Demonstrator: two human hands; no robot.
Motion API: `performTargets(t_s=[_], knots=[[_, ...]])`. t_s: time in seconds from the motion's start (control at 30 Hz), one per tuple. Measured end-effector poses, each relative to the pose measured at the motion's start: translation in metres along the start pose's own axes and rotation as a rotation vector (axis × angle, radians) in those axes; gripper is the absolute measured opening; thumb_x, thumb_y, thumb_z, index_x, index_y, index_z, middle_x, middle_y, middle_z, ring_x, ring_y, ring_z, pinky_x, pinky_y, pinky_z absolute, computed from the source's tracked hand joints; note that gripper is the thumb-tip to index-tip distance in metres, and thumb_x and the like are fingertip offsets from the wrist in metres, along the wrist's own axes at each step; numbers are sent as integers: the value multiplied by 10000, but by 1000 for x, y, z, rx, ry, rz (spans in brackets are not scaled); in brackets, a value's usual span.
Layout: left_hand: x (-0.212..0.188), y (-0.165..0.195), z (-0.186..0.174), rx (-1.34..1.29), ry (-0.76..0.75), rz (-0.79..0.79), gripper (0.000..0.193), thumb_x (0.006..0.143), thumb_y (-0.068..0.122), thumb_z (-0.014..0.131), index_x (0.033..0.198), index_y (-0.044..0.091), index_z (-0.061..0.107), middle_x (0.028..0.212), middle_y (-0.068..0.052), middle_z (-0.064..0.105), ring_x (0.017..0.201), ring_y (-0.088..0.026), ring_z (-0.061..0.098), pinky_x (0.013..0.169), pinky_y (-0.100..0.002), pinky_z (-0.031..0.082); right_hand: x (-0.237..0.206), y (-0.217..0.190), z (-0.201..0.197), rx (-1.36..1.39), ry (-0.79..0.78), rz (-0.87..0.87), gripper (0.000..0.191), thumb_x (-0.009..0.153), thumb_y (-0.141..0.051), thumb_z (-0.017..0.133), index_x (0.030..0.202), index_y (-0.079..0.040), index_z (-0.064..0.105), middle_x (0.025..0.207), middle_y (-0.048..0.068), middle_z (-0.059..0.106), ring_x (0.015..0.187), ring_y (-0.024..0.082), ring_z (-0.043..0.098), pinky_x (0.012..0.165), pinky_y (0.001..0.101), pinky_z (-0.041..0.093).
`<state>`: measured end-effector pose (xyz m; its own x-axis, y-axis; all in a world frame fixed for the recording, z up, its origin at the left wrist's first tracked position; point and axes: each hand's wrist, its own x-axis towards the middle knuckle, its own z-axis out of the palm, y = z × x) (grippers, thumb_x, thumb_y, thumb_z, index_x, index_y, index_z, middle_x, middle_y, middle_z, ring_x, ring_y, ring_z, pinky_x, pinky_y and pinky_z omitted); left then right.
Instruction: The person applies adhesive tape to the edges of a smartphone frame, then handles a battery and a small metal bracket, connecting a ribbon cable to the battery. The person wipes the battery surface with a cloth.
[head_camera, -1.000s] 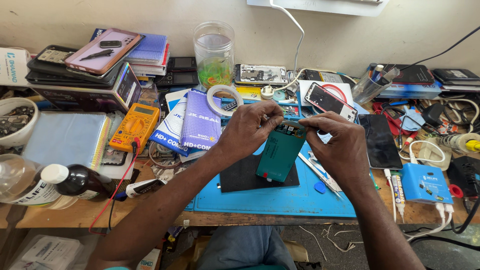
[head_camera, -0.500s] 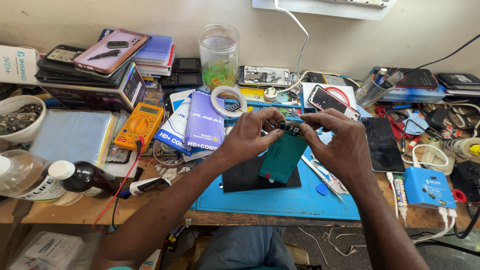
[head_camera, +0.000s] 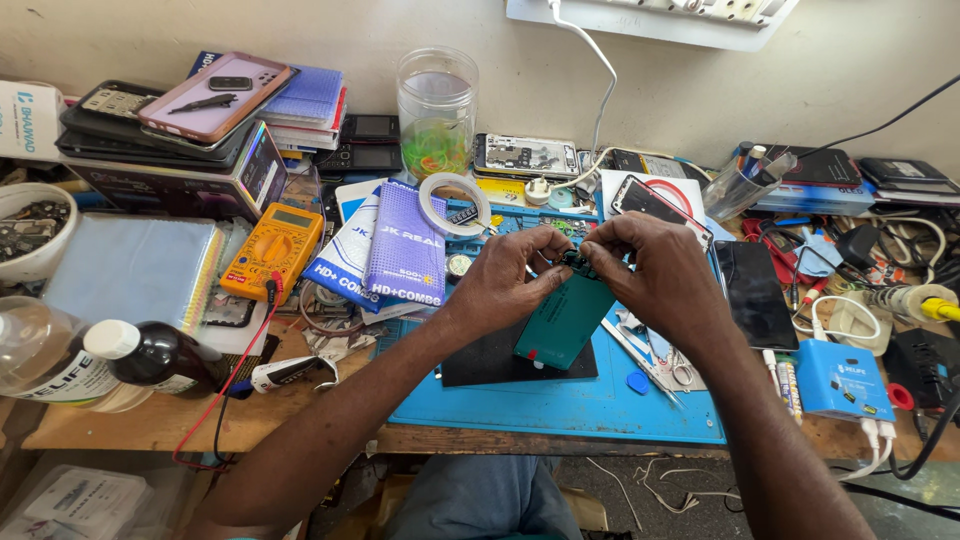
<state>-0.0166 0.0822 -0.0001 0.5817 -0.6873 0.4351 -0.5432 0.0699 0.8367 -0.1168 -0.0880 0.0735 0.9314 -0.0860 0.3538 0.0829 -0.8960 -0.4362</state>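
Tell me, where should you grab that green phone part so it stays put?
Probably by its two long edges, coming from the sides. The green phone part is flat, thin and tilted, with its top end pinched between the left hand and right hand. A side grip keeps fingers off the flat face.

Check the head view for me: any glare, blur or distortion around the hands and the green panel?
Head view: even, soft light; both hands and the green panel are sharp; faint sheen on the black phone screen; wide-angle stretch bends the bench edges.
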Motion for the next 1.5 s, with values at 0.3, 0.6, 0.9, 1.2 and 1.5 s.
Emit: performTargets(t_s=[0.3, 0.6, 0.9, 1.2, 1.5], knots=[[0, 0, 3, -9, -17, 17, 191, 916, 122, 724, 1074, 22, 687, 979, -100, 767, 834, -164, 777, 709, -326, 652, -8, -1, 1, 15, 32, -33, 188, 910, -184, 733, 985, -13, 752, 874, 108, 748, 733, 205, 724, 674, 349, 554], [0, -1, 3, 13, -10, 0, 209, 914, 121, 724, 1090, 13, 693, 947, -102, 771, 805, -162, 762, 684, -326, 632, -8, 15, -5, 159, -32, 34, 231, 924, -224, 731, 1077, -63, 793, 884, 85, 806, 738, 136, 737, 662, 325, 562], [-1, 1, 4, 16, -6, 16, 201, 908, 120, 730, 1077, 15, 696, 968, -97, 766, 806, -160, 765, 679, -324, 634, -9, 11, 2, 83, 17, 53, 206, 882, -190, 765, 1010, -31, 786, 854, 93, 797, 732, 136, 744, 684, 310, 585], [-1, 4, 5, 29, -8, 31, 204, 912, 112, 727, 1089, 19, 691, 980, -110, 769, 840, -180, 784, 708, -332, 650, -13, 10, 4, 103, 35, 73, 198, 880, -186, 765, 1002, -31, 786, 838, 92, 792, 724, 134, 728, 675, 304, 576], [0, 9, 5, 47, -1, 39, 187, 940, 152, 699, 1078, 26, 709, 945, -104, 773, 840, -178, 789, 694, -313, 651, -10, 15, 3, 169, 7, 77, 212, 874, -192, 767, 1005, -29, 796, 824, 77, 792, 735, 104, 720, 677, 279, 574]])
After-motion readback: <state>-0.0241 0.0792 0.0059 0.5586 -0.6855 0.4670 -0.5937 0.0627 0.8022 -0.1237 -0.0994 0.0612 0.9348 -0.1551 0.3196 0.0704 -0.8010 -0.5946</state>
